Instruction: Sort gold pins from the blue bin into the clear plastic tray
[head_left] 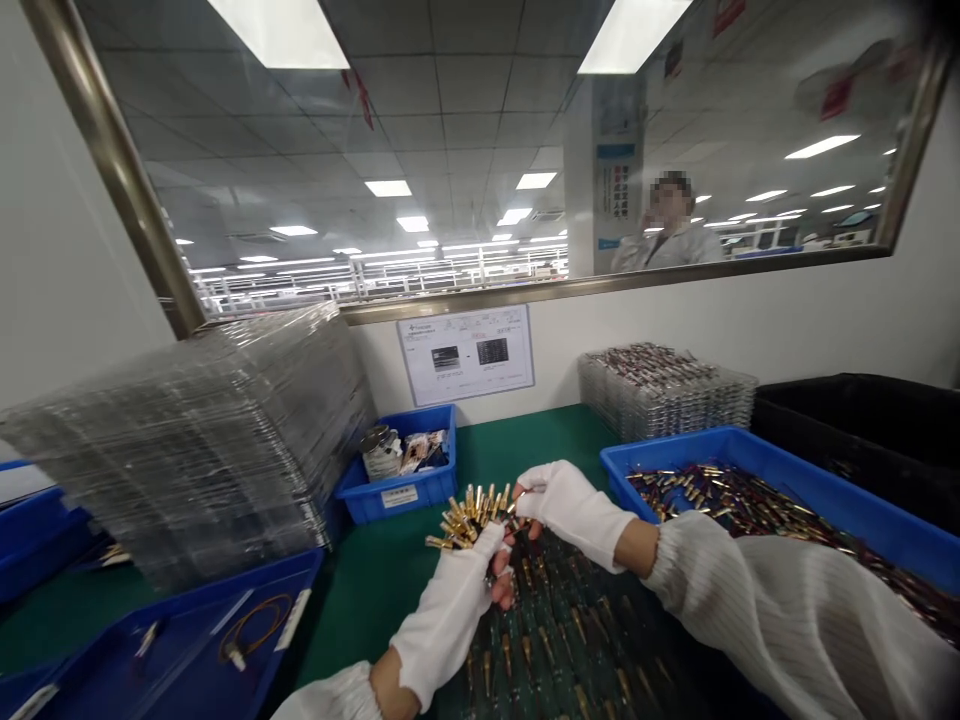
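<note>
My left hand (480, 570), in a white fingerless glove, is closed around a bunch of brass-coloured connectors (469, 515) whose gold ends fan out above the fingers. Close beside it, my right hand (562, 500), gloved the same way, has its thumb and fingers pinched together at the right edge of the bunch. Its fingertips seem to hold one connector, partly hidden. Below both hands lies a clear tray (555, 640) with rows of similar gold-ended pieces. On the right, a blue bin (619, 465) contains many loose connectors with dark leads.
Stacked clear trays (210, 440) rise at the left, with another stack (667, 395) at the back right. A small blue bin (397, 490), a blue tray (187, 650) with a coiled cable, and a black crate (862, 410) surround the green table (352, 600). Behind the window stands a person (671, 235).
</note>
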